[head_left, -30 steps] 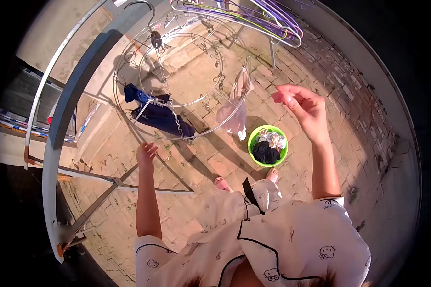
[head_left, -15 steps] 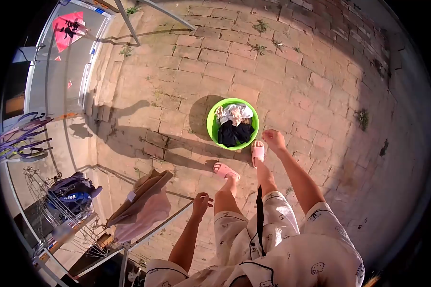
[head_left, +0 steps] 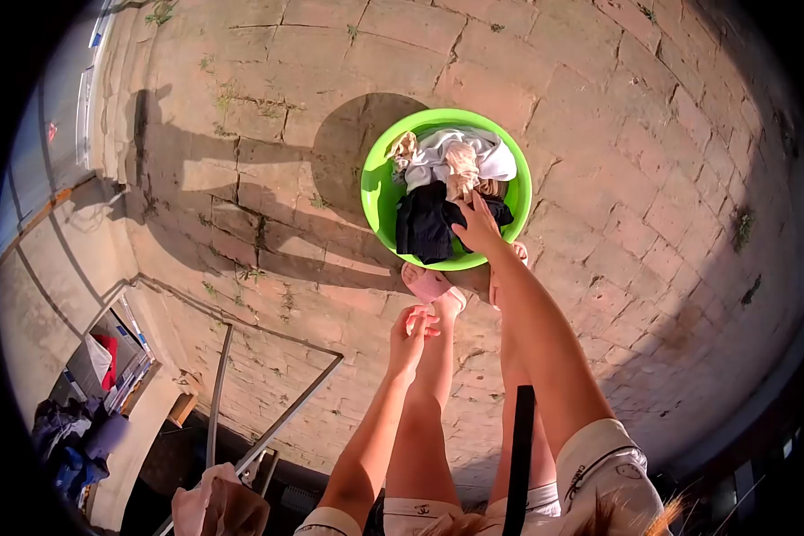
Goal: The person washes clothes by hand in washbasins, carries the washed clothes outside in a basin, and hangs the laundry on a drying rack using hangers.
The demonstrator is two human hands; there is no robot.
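A bright green basin stands on the brick ground in front of my feet, with clothes inside. Black cloth fills its near part, white cloth the far part, and a pale pink piece lies between them. My right hand reaches over the basin's near rim, fingers stretched out over the black cloth near the pink piece; whether it presses on them I cannot tell. Short of the basin, my left hand hangs in the air above my leg, fingers loosely bent and apart, holding nothing.
Pink slippers on my feet are right at the basin's near side. To the lower left stands a metal rack frame with a pinkish cloth on it. Dark clothes hang farther left. A dark strap dangles before me.
I have bent down, so the basin appears larger and closer. My right hand has moved from beside the basin to over its clothes and opened its fingers. My left hand has come forward.
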